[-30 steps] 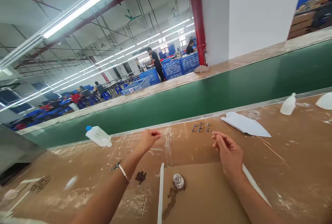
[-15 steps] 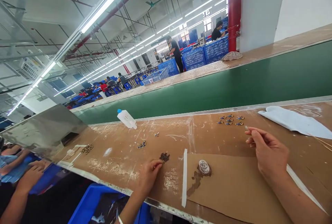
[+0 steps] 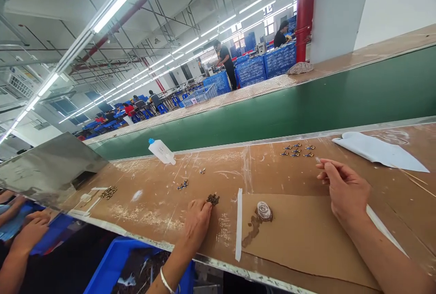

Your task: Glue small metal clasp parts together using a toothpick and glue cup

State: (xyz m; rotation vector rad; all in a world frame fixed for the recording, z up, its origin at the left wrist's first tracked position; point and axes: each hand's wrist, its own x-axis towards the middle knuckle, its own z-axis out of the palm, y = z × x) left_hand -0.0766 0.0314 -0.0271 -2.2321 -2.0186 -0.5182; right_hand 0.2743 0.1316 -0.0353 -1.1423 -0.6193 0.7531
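My left hand (image 3: 197, 222) rests on the brown board, its closed fingertips at the near left edge of a pile of small dark pieces (image 3: 213, 199). What those fingers hold, if anything, is hidden. My right hand (image 3: 346, 190) is raised over the far right of the cardboard sheet (image 3: 299, 239), thumb and forefinger pinched. A tiny pale, clear tip sticks out of the pinch, too small to name. Just left of it lie several small blue and gold ornaments (image 3: 296, 150). On the cardboard sits a round, whitish-topped lump (image 3: 264, 211) beside a dark wet stain.
More blue and gold pieces (image 3: 183, 184) lie left of centre, with a bottle (image 3: 161, 151) behind them. Brassy parts (image 3: 108, 192) lie further left. A white cloth (image 3: 378, 151) and thin sticks (image 3: 415, 178) are at right. Below the edge is a blue bin (image 3: 105, 262); another person's hands (image 3: 34, 230) are at left.
My left hand has shifted from a side-on pinch at the dark pile to a back-up pose with fingers curled down. The right hand keeps its pinch. The camera view has moved slightly.
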